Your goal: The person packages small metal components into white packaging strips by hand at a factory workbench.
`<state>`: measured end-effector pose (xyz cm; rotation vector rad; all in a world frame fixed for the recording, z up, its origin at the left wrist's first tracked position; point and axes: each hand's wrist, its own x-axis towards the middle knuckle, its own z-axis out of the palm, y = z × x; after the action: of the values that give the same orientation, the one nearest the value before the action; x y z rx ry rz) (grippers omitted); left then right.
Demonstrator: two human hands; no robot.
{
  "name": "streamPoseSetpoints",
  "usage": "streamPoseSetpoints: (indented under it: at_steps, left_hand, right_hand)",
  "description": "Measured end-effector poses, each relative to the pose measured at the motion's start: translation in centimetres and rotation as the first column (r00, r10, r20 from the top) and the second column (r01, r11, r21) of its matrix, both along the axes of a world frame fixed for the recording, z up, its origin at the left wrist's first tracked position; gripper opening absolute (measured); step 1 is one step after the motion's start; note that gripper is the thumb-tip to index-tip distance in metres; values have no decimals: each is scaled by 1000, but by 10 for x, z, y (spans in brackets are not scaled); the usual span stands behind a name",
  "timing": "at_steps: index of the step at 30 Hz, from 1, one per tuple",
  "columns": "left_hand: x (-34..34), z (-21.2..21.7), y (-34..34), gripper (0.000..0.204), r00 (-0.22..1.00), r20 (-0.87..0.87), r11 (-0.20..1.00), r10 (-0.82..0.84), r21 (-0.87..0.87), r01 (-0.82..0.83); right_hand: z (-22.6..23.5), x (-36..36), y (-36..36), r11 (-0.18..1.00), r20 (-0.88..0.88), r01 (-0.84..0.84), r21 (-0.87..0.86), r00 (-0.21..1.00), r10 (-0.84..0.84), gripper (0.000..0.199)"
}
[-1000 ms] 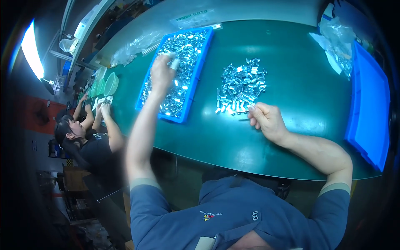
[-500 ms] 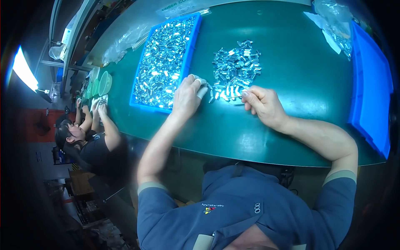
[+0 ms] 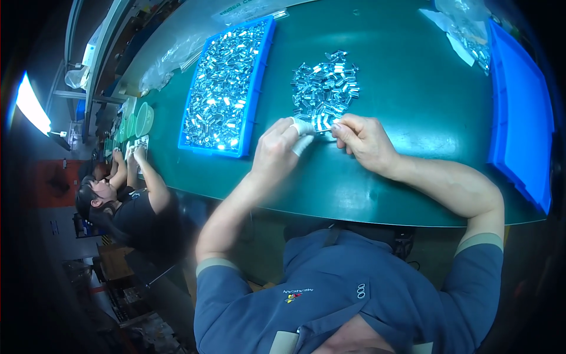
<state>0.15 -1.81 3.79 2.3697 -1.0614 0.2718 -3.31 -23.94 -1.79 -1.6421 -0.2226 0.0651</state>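
Note:
Just below a pile of small shiny metal pieces on the green table, both hands are close together. My left hand wears white covers on its thumb and forefinger. Those fingertips are drawn together beside the lowest pieces; what they pinch is too small to make out. My right hand is closed, thumb against forefinger, on a thin metal rod pointing left toward the left fingertips. The rod's far end is hard to tell apart from the bright pieces behind it.
A blue tray full of similar metal pieces lies left of the pile. Another blue tray stands at the right edge, with plastic bags behind it. Co-workers work at the left near green baskets.
My left hand has moved right, away from the tray, so its covered fingertips meet the rod's end. My right hand stays closed on the rod, nearly in place. The view has shifted slightly.

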Motion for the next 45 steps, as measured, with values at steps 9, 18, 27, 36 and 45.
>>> streamPoseSetpoints:
  at_steps: [9, 18, 27, 36, 45]
  left_hand:
    - [-4, -8, -11, 19, 996, -34, 992, -84, -102, 80]
    - [22, 8, 9, 18, 996, 75, 997, -39, -68, 45]
    - [184, 50, 109, 15, 820, 402, 876, 407, 82, -476]
    - [59, 13, 55, 25, 987, 82, 956, 139, 248, -155]
    - [-13, -27, 46, 20, 982, -54, 981, 183, 77, -178]
  right_hand:
    - [3, -10, 4, 998, -102, -18, -62, 995, 11, 43]
    - [7, -5, 0, 997, -73, 46, 65, 997, -41, 41]
    - [5, -6, 4, 1000, -52, 7, 12, 999, -6, 41]
    - [10, 1, -2, 1000, -51, 2, -9, 999, -3, 40]
    - [3, -5, 0, 992, 5, -72, -101, 997, 73, 34]
